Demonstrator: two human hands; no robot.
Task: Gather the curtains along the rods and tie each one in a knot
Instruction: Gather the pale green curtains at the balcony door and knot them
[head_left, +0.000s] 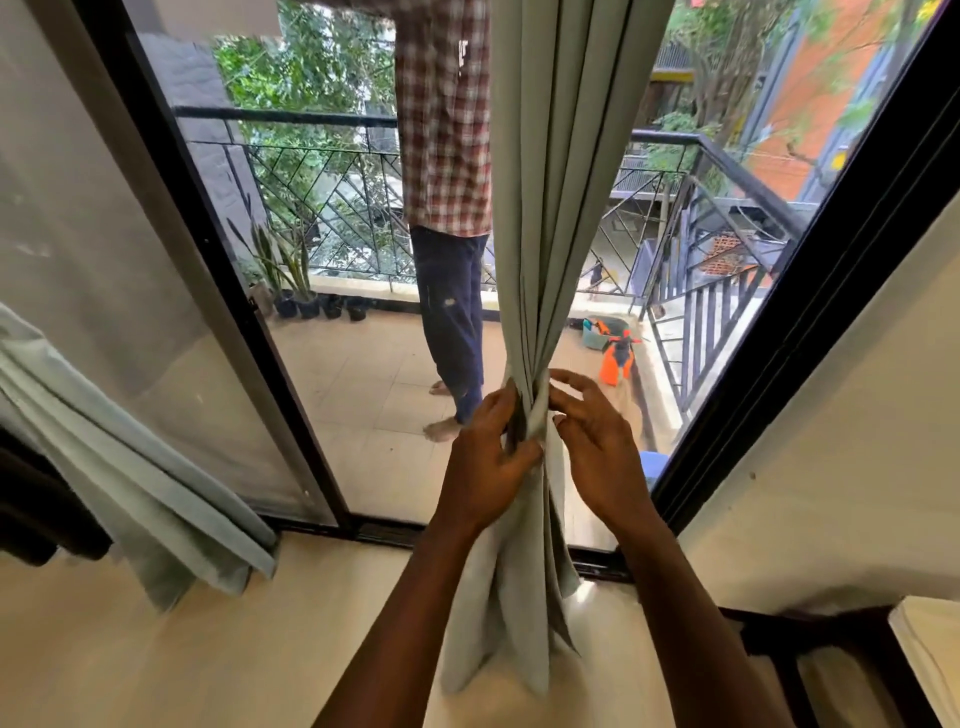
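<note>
A grey-green curtain (561, 171) hangs in front of the glass door, gathered into a narrow bunch of folds. My left hand (485, 457) grips the bunch at about mid-height, fingers curled round it. Just right of the bunch, my right hand (592, 441) has its fingers spread and touches the fabric at the fingertips. Below my hands the curtain's tail (514, 613) flares out and reaches the floor. A second curtain (119, 467) of the same colour hangs at the left. The rods are out of view.
A black-framed sliding glass door (291, 395) stands ahead. Behind the glass a person (447, 218) in a checked shirt stands on the balcony, near potted plants (296, 291) and a railing. A white wall (841, 441) is on the right, dark furniture (810, 665) at the bottom right.
</note>
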